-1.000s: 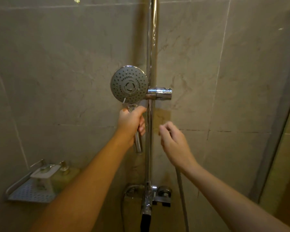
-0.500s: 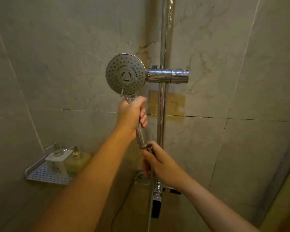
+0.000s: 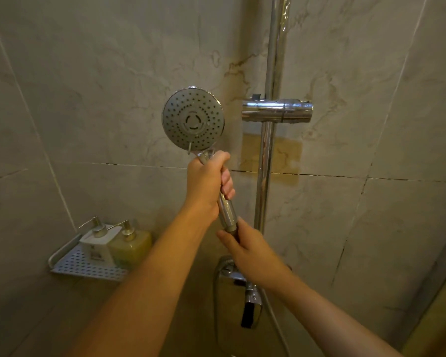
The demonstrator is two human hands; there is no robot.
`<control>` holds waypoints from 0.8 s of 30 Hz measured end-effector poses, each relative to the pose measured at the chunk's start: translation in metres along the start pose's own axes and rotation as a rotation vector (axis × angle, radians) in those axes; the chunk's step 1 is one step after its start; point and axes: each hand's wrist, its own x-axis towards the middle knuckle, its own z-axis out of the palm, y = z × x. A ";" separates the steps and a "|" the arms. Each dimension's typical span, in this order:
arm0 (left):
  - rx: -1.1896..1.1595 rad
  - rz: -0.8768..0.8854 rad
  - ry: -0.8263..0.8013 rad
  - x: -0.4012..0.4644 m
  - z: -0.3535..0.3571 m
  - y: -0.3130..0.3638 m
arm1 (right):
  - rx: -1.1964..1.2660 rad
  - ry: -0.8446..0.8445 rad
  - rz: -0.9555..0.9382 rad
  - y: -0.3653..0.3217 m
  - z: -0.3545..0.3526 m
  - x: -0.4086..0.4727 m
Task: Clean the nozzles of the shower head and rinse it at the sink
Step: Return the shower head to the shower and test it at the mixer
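The round chrome shower head [image 3: 193, 118] faces me with its grey nozzle plate, held upright off the wall and left of its chrome holder [image 3: 277, 110] on the vertical rail [image 3: 267, 155]. My left hand [image 3: 207, 185] grips the upper part of the handle. My right hand [image 3: 247, 249] grips the bottom end of the handle, where the hose joins; the joint itself is hidden by my fingers.
A perforated white corner shelf [image 3: 70, 266] at the lower left carries two pump bottles [image 3: 113, 244]. The chrome mixer tap [image 3: 238, 278] sits below my right hand, with the hose [image 3: 276, 318] hanging beside it. Tiled walls surround, and a glass panel edge [image 3: 433, 279] stands on the right.
The shower head has come out of the holder and moved left. My right hand dropped from beside the rail and closed on the handle's bottom end.
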 end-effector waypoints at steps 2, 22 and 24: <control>-0.024 -0.013 0.029 -0.001 -0.006 -0.001 | -0.054 0.061 0.025 -0.004 0.010 0.000; 0.029 0.094 0.410 -0.116 -0.011 -0.006 | -0.056 -0.092 0.098 -0.014 0.025 -0.072; 0.036 0.092 0.452 -0.135 -0.018 -0.007 | -0.020 -0.180 0.108 -0.013 0.031 -0.084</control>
